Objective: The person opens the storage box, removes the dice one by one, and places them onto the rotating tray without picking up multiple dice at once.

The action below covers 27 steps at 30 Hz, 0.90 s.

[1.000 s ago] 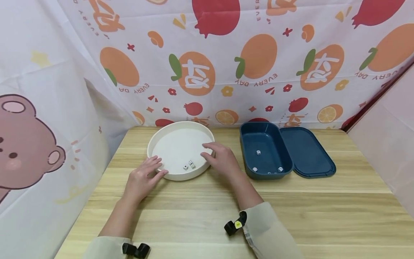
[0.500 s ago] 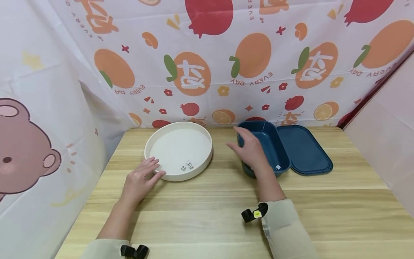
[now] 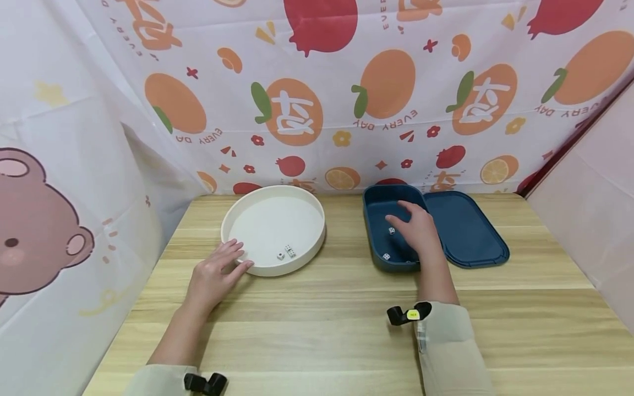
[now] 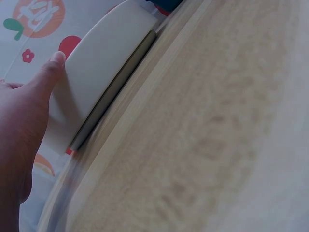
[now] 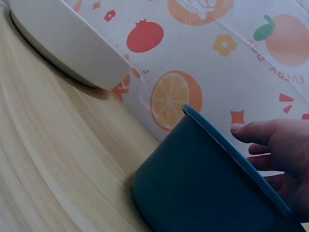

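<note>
My left hand (image 3: 210, 280) rests at the near left rim of a round white tray (image 3: 267, 220), thumb and fingers spread along the edge. In the left wrist view the thumb lies against the outer wall of the white tray (image 4: 104, 63). Three small white dice (image 3: 280, 256) with dark pips sit close together near the tray's front. My right hand (image 3: 421, 230) hovers over a deep blue box (image 3: 370, 220), fingers parted and holding nothing. Several dice (image 3: 387, 257) lie on the box floor, some hidden by the hand. The right wrist view shows my right hand (image 5: 285, 154) above the box rim.
A flat blue lid (image 3: 468, 231) lies against the box's right side on the wooden table (image 3: 307, 330). Behind stands a fruit-printed cloth (image 3: 342, 99), and another cloth with a bear (image 3: 39, 220) hangs at the left.
My right hand has gone from the white tray's right rim across to the blue box, its fingers now over the interior. The left hand has stayed at the tray.
</note>
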### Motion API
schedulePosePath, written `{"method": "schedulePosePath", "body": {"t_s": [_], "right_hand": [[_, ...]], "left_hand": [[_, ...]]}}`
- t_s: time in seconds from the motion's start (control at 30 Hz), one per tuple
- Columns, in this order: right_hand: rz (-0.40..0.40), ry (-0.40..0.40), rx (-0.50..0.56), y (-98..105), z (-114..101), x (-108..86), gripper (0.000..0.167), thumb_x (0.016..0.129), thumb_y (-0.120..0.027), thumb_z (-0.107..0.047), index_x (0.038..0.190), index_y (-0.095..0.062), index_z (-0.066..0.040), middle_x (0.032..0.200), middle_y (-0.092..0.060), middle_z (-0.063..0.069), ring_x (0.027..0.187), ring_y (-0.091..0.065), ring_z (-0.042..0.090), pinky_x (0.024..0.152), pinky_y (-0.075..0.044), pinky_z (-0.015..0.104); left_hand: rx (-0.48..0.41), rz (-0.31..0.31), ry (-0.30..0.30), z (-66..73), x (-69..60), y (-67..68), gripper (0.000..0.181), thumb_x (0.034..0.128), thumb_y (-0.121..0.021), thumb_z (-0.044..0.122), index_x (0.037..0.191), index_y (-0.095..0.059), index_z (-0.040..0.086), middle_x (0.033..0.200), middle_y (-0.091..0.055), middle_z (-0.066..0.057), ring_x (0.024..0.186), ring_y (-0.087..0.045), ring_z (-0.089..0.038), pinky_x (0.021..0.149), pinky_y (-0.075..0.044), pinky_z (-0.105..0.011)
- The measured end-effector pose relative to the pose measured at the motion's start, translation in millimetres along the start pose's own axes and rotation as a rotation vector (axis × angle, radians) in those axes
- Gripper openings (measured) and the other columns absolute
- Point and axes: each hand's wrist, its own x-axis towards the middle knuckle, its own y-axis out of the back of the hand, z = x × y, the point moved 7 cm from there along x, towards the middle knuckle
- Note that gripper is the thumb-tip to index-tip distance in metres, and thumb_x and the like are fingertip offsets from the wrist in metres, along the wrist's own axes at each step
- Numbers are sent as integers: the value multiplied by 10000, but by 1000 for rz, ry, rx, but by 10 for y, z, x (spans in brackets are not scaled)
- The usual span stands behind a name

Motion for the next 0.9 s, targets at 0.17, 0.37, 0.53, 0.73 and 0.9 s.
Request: {"method": "schedulePosePath", "body": {"t_s": [0.17, 0.37, 0.53, 0.73, 0.9], "right_hand": [[-42, -26, -12, -48, 55, 10, 695, 942, -615, -490, 1508, -397, -151, 1565, -367, 146, 1414, -355, 368, 1156, -352, 618], [-57, -26, -33, -110, 107, 25, 654, 950, -616, -460, 1490, -423, -147, 1525, -422, 157, 1373, -421, 355, 1138, -396, 592], [-127, -39, -84, -194, 126, 35, 644, 953, -612, -450, 1490, -424, -147, 1510, -437, 178, 1366, -427, 365, 1137, -389, 604], [-225, -48, -133, -264, 141, 22, 596, 967, -614, -355, 1489, -428, -135, 1512, -425, 194, 1311, -442, 373, 1129, -389, 622], [-279, -32, -152, -303, 124, -3, 533, 982, -588, -226, 1483, -437, -124, 1511, -417, 210, 1324, -435, 373, 1143, -360, 630]], "left_hand": [[4, -4, 1, -18, -19, -8, 390, 676, -875, 187, 1007, -767, 12, 1110, -732, -151, 1112, -663, -348, 1137, -427, -360], [-5, -5, 2, -24, -17, -22, 394, 677, -875, 176, 1015, -764, 7, 1114, -731, -150, 1117, -659, -350, 1167, -393, -304], [-13, -8, 4, -14, -4, -21, 400, 677, -878, 176, 1019, -762, 5, 1118, -729, -153, 1120, -656, -354, 1196, -284, -155], [-19, -3, 12, -21, -9, -23, 386, 683, -874, 167, 1017, -763, 8, 1118, -730, -147, 1127, -657, -329, 1191, -328, -203], [-14, -3, 21, -26, -11, -21, 377, 689, -874, 174, 1014, -766, 17, 1117, -733, -138, 1134, -658, -316, 1156, -406, -327]]}}
